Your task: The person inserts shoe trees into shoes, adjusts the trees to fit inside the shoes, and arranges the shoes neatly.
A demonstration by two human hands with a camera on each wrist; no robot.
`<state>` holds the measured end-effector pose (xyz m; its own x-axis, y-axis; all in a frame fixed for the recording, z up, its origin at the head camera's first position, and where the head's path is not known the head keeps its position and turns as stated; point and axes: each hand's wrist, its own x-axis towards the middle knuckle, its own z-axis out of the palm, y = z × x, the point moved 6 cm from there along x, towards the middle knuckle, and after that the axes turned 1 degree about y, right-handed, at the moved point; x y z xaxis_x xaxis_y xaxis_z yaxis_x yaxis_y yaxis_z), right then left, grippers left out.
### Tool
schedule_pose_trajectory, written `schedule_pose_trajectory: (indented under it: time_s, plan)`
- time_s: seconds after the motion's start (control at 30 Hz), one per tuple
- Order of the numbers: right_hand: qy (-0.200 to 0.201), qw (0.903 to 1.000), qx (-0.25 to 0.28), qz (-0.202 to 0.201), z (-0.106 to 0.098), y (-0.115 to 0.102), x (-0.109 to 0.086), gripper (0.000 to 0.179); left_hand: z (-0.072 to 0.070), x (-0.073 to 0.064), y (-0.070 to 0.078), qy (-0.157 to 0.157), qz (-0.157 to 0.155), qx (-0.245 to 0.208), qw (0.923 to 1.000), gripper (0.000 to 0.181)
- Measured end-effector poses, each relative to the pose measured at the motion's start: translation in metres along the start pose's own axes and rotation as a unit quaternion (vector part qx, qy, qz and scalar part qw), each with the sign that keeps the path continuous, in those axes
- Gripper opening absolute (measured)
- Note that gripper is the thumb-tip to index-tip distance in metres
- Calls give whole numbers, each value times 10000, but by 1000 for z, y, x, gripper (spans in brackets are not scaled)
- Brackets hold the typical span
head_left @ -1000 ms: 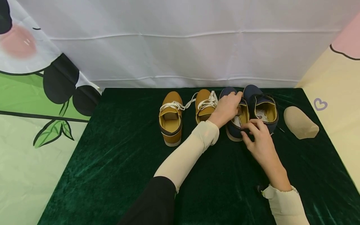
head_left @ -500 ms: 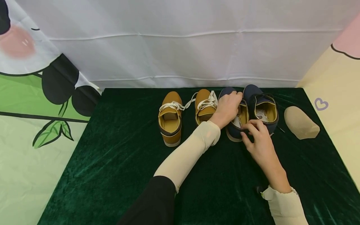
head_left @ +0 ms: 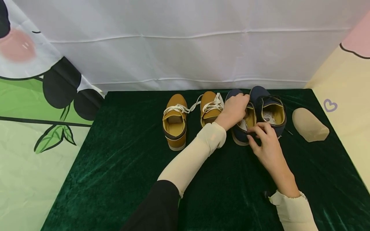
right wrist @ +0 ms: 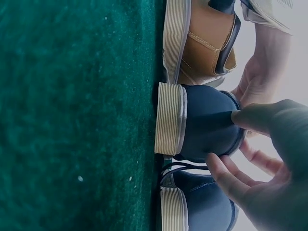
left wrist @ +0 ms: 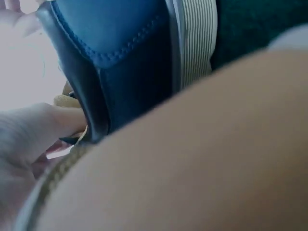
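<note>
Two navy shoes stand side by side at the back right of the cloth, toes pointing away. My left hand [head_left: 234, 108] holds the front of the left navy shoe [head_left: 240, 137] and hides its laces; the fingertips are partly out of sight. At that same shoe's heel, my right hand [head_left: 266, 144] pinches the collar. The right wrist view shows the thumb on the rim of the navy heel [right wrist: 207, 122] and the fingers at its side. Close beside it sits the other navy shoe [head_left: 259, 93], with dark laces and a yellowish lining.
To the left stand two tan shoes, the outer tan shoe [head_left: 177, 141] and the inner tan shoe [head_left: 208, 102], with white laces running between them. A beige shoe-shaped insert [head_left: 309, 125] lies at the right. Dark green cloth [head_left: 124, 179] covers the table, against a white backdrop [head_left: 179, 61].
</note>
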<state>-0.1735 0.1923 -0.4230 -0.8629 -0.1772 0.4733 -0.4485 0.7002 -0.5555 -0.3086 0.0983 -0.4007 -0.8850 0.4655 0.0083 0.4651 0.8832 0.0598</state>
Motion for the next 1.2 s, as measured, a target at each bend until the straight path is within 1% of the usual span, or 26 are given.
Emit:
schedule_pose_trajectory:
  time_s: [0.1, 0.2, 0.43, 0.5, 0.6, 0.73, 0.83, 0.9, 1.03, 1.2]
  plan:
    - [18, 10000, -2, -28, 0, 0, 0, 23, -1, -1, -1, 115, -13, -140, 9998, 35]
    - [21, 10000, -20, -50, 0, -1, 0, 23, -2, -2, -2, 159, -116, -222, 9996, 39]
    - [-129, 9999, -62, 61, -1, 2, 0, 25, 1, -1, -3, 29, -411, -377, 9984, 45]
    - [-154, 9998, -42, 100, -2, 3, 0, 26, 2, -2, -2, 5, -484, -350, 9982, 47]
    - [-169, 9997, 30, 176, -4, 5, -2, 29, 2, -2, 1, -34, -556, -441, 9975, 51]
    - [-164, 9994, 71, 285, -7, 7, -4, 31, 1, -2, 8, 10, -460, -723, 9963, 57]
    - [-145, 9994, 48, 311, -12, 8, -5, 33, 0, 0, 15, 115, -282, -874, 9957, 59]
    - [-117, 9994, 57, 334, -16, 10, -6, 34, -1, 1, 20, 170, -176, -942, 9953, 56]
    - [-55, 9993, 40, 379, -24, 14, -8, 34, 1, 3, 27, 246, -19, -956, 9951, 49]
    - [12, 9990, -11, 436, -32, 20, -12, 34, 8, 7, 33, 153, -53, -770, 9969, 51]
